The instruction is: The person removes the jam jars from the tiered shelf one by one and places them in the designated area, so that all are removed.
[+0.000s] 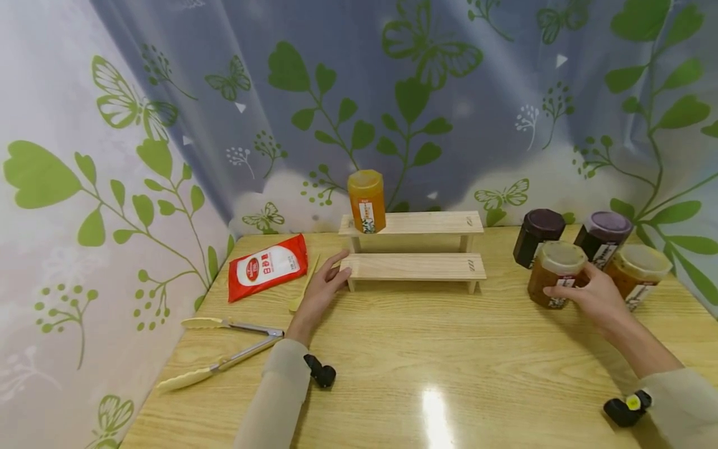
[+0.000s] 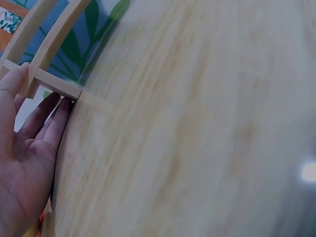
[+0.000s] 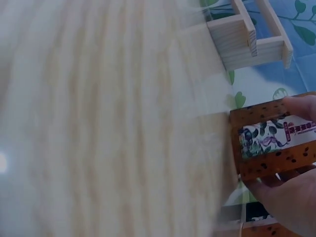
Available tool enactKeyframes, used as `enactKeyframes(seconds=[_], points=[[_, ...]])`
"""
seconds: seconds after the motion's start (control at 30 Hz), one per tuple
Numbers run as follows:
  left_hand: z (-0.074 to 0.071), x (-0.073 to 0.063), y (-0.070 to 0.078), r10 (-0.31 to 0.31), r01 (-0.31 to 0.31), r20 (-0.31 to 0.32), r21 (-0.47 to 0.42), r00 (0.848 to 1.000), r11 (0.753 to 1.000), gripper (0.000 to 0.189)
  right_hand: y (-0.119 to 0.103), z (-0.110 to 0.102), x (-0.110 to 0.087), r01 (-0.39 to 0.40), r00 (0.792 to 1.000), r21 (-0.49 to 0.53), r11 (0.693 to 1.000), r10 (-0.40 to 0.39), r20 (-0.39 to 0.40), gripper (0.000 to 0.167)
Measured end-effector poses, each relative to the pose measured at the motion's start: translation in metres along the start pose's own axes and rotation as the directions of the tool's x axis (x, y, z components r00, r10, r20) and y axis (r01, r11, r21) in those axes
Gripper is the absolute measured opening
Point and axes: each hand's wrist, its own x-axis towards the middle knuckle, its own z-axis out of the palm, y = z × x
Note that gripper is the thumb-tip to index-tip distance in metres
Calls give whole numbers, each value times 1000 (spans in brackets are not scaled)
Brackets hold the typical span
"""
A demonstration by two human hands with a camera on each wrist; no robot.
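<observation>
My right hand [image 1: 603, 299] grips a jar of brown, dark-specked jam [image 1: 540, 280] with a pale yellow lid, thumb on the near side. In the right wrist view the label faces the camera, and the fingers lie partly hidden behind the jar. At the left end of a two-tier wooden display rack [image 1: 412, 267], my left hand [image 1: 316, 293] holds the lower step, its thumb at the front corner. The left wrist view shows the fingertips against the rack's leg [image 2: 57, 85]. An orange jar [image 1: 367, 202] stands on the upper step's left end.
Beside the held jar stand two dark purple jars [image 1: 537, 240] [image 1: 603, 234] and another amber jar [image 1: 639, 274]. On the left lie a red and white packet [image 1: 268, 268], a yellow utensil [image 1: 305, 287] and spread tongs [image 1: 241, 357]. A patterned curtain [image 1: 359, 112] hangs behind the table.
</observation>
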Motion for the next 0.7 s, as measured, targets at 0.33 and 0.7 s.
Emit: enactKeyframes(seconds=[0.33, 0.7], points=[[-2, 3, -2, 12, -12, 2, -2, 1000, 1000, 52, 12, 0, 4, 14, 999, 126, 992, -20, 48, 88], [-1, 2, -1, -9, 9, 8, -9, 1000, 1000, 51, 1, -11, -3, 98, 994, 96, 991, -101, 31, 86]])
